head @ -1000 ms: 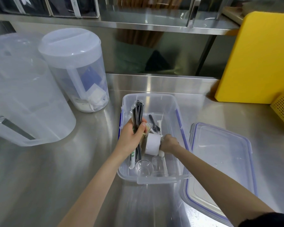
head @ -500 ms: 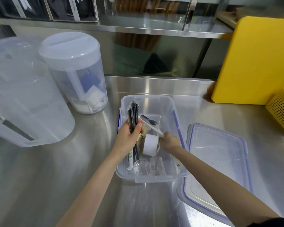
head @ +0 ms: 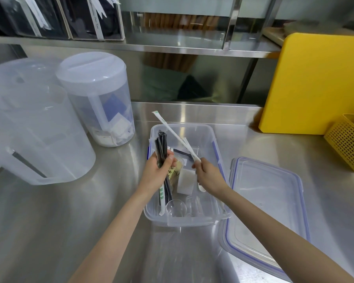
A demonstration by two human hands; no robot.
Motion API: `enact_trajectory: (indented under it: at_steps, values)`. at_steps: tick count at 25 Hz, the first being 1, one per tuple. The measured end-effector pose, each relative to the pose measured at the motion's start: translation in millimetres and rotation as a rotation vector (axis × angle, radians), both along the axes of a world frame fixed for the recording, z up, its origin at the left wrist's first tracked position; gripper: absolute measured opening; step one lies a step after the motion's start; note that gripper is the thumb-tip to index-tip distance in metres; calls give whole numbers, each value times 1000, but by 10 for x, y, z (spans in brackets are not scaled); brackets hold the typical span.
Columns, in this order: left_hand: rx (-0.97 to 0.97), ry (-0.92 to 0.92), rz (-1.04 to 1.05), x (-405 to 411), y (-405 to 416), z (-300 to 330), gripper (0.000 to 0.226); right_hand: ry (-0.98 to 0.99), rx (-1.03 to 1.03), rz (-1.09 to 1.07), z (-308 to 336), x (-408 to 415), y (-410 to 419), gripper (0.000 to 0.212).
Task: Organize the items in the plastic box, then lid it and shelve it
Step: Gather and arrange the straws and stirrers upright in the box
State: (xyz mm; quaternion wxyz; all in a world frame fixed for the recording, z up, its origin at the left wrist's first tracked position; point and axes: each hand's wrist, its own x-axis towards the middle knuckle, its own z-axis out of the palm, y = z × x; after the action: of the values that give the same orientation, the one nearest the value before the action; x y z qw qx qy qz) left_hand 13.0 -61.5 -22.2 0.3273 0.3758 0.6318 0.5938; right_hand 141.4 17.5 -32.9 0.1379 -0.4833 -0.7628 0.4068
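A clear plastic box (head: pixel 218 158) with blue clips stands open on the steel counter in front of me. My left hand (head: pixel 158 173) grips a bundle of black straws (head: pixel 161 148) and a paper-wrapped one over the box's left side. My right hand (head: pixel 207 176) pinches a long white wrapped straw (head: pixel 175 134) that slants up and to the left, past the box's far rim. Inside the box lie a white tape roll (head: pixel 185 180), small clear cups (head: pixel 176 208), a black fork and a printed packet. The box's lid (head: pixel 268 203) lies flat to the right.
Two big translucent lidded jugs (head: pixel 98 99) stand at the left. A yellow cutting board (head: pixel 319 82) leans at the back right, with a yellow mesh basket (head: pixel 347 148) beside it. A steel shelf (head: pixel 172 45) with clear bins runs above the counter's back.
My right hand has let go of the tape roll and lifted a white wrapped straw out of the box, tilting it up. My left hand keeps holding the black straws.
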Motion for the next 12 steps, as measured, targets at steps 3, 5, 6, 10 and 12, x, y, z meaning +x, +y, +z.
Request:
enact_trajectory:
  at_steps: [3,5,6,10,12]
  values:
    - [32,-52,31,-13,-19,67,17,64,63,136,162,0,-176,32]
    - [38,-55,79,-26,-31,111,17,80,89,220,224,-3,-264,32]
    - [54,-60,113,-40,-37,133,17,90,101,254,245,1,-298,31]
    - [113,-136,204,-106,-31,201,11,48,181,353,255,24,-346,28]
    - [102,-136,226,-130,-39,230,14,22,210,365,238,46,-352,25]
